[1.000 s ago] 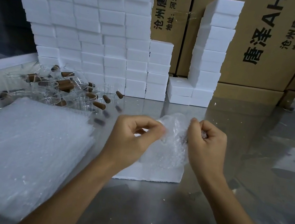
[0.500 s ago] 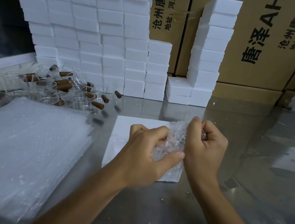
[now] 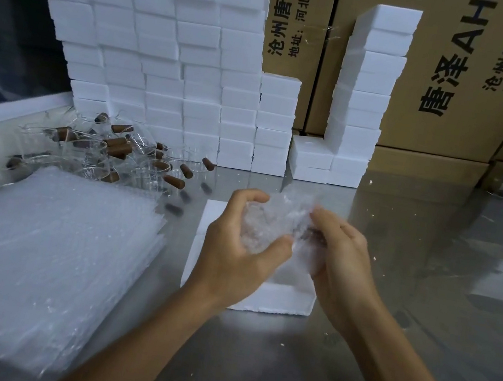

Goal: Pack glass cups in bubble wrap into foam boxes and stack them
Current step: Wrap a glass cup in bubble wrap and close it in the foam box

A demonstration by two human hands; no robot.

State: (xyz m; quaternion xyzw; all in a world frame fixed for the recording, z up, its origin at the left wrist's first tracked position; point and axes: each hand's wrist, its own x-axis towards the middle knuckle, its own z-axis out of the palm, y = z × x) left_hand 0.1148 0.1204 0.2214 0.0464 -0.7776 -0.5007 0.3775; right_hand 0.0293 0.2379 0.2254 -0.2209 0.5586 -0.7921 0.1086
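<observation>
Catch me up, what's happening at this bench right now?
A person is wrapping a glass cup in bubble wrap. The left hand and right hand both grip the bubble-wrapped bundle, holding it just above an open foam box on the steel table. The bundle is not in the box yet. A stack of bubble wrap sheets lies to the left, loose glass cups with brown handles behind it, and stacked foam boxes stand along the back.

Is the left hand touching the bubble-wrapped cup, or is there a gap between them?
Touching. The head view shows the left hand curled around the bubble-wrapped cup, thumb pressed against the wrap with no gap. The right hand holds its other side.
</observation>
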